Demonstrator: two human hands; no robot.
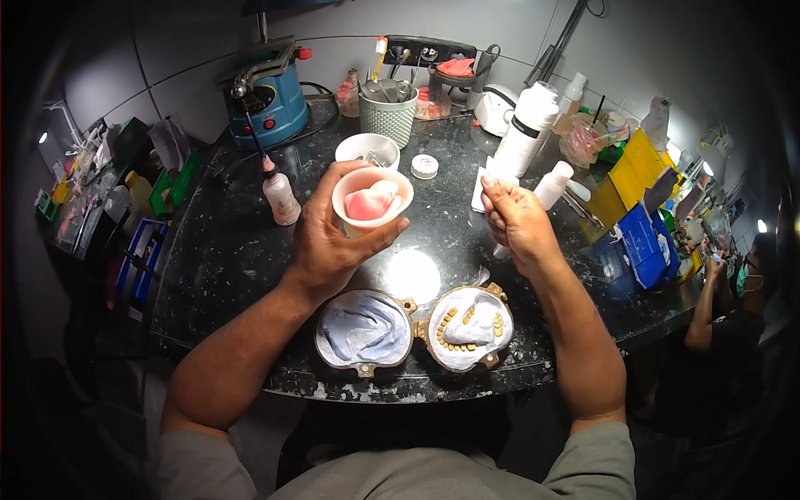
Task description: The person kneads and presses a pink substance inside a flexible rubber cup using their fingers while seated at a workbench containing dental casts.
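My left hand [326, 236] is wrapped round a small white cup [340, 200], raised above the table and tilted so its mouth shows. A lump of pink and whitish dough-like material [370, 202] lies inside it. To the right, my right hand [518, 218] is closed with thumb and fingers pressed together; a pale tip shows below the fist, but what it grips is mostly hidden. Near me on the table lie two round metal flask halves: the left flask half [364, 329] holds a blue-grey mould, the right flask half [468, 327] white plaster with a curve of yellowish teeth.
Beyond my hands on the black table [225, 275] stand a dropper bottle [281, 198], a white bowl [367, 147], a green tool pot [387, 119], a round white lid [424, 166] and a large white bottle [525, 132]. A blue machine [267, 112] is behind; another person [733, 308] sits far right.
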